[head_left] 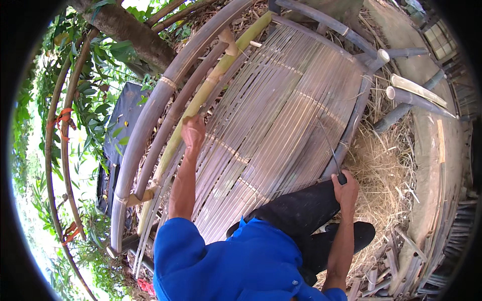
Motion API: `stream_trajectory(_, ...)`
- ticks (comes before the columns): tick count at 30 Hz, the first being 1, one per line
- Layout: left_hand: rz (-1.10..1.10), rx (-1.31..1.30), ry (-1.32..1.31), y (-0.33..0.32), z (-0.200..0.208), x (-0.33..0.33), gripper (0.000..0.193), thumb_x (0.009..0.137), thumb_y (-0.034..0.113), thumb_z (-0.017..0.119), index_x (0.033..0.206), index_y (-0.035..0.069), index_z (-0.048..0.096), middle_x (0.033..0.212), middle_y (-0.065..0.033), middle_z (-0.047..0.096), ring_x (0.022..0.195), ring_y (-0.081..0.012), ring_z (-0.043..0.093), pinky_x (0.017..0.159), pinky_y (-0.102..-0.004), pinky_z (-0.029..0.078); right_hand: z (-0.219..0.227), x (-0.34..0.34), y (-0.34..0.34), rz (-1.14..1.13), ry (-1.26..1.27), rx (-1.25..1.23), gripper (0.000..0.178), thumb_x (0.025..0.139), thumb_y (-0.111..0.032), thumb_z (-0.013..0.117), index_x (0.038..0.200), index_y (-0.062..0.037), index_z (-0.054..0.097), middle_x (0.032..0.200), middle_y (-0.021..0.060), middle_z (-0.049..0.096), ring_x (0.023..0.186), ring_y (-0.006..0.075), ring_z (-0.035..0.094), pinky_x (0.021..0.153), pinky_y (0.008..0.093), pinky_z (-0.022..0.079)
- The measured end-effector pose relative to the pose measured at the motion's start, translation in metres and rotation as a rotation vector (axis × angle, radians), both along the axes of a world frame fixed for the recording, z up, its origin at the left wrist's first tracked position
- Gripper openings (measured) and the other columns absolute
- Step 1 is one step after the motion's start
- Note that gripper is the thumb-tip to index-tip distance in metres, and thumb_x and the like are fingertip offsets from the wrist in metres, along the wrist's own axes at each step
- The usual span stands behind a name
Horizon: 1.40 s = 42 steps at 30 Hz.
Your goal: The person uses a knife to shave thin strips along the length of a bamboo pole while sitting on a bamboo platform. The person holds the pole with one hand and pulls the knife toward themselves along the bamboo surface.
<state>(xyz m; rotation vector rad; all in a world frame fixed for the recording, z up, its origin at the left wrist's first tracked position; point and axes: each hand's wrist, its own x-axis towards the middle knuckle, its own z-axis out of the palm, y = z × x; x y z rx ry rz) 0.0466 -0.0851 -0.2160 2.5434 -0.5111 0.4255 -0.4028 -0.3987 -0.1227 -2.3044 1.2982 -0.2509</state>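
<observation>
A bamboo bench with a slatted seat (271,115) stretches out before me, its long thin slats tied across with pale bindings. My left hand (193,131) is closed at the left edge of the seat, over a yellow-green bamboo pole (216,72); its fingertips are hidden under the hand. By my right knee, my right hand (346,189) grips a long thin tool (330,146) by its black handle. The tool's slender dark shaft points away from me over the right part of the slats. Its tip is too fine to make out.
Thick curved bamboo rails (150,110) rise along the left side, with leafy branches (95,75) beyond. Dry straw and shavings (379,165) cover the ground at right. Cut bamboo lengths (419,98) lie at the far right, and more offcuts (391,261) at the near right.
</observation>
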Motion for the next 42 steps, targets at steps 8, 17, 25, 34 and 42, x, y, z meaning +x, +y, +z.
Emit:
stream_trajectory(8,0.255,0.255,0.291,0.102,0.000,-0.007,0.043,0.094,0.038,0.059,0.089,-0.001,0.075,0.088,-0.0303,0.069,0.092,-0.0462,0.068,0.084,-0.0545,0.053,-0.005,-0.004,-0.005,-0.018,-0.011,0.041,0.044,0.084,-0.031,0.079,0.111,0.0010,0.069,0.096,0.0245,0.071,0.091,0.0408,0.069,0.082,0.0426,0.053)
stream_trajectory(17,0.040,0.202,0.294,0.147,-0.006,-0.017,0.051,0.096,0.043,0.060,0.075,-0.004,0.067,0.074,-0.0263,0.065,0.074,-0.0481,0.061,0.077,-0.0576,0.047,-0.011,-0.012,-0.006,0.029,-0.047,-0.040,0.044,0.084,-0.034,0.078,0.111,0.0006,0.070,0.098,0.0250,0.072,0.093,0.0432,0.069,0.081,0.0459,0.054)
stream_trajectory(25,-0.047,0.172,0.112,0.138,0.048,-0.025,0.035,0.101,0.033,0.057,0.087,0.001,0.064,0.071,-0.0228,0.064,0.071,-0.0443,0.064,0.068,-0.0534,0.047,-0.005,-0.013,0.000,-0.064,-0.161,0.076,0.043,0.083,-0.030,0.081,0.109,0.0023,0.070,0.089,0.0197,0.071,0.081,0.0301,0.069,0.078,0.0389,0.053)
stream_trajectory(34,-0.320,-0.113,0.346,-0.053,0.204,-0.030,0.030,0.098,0.027,0.064,0.090,-0.001,0.072,0.062,-0.0196,0.060,0.056,-0.0194,0.061,0.056,-0.0376,0.047,0.026,-0.058,0.009,-0.262,-0.285,0.042,0.041,0.082,-0.020,0.080,0.115,0.0007,0.067,0.097,0.0156,0.072,0.084,0.0270,0.069,0.079,0.0380,0.054)
stream_trajectory(42,-0.642,0.024,-0.073,-0.228,0.301,-0.098,0.034,0.096,0.032,0.066,0.096,-0.002,0.074,0.067,-0.0258,0.062,0.056,-0.0378,0.061,0.058,-0.0454,0.047,0.059,-0.157,0.040,-0.611,-0.352,0.110,0.043,0.082,-0.023,0.081,0.114,0.0014,0.064,0.091,0.0160,0.069,0.082,0.0240,0.067,0.078,0.0364,0.053)
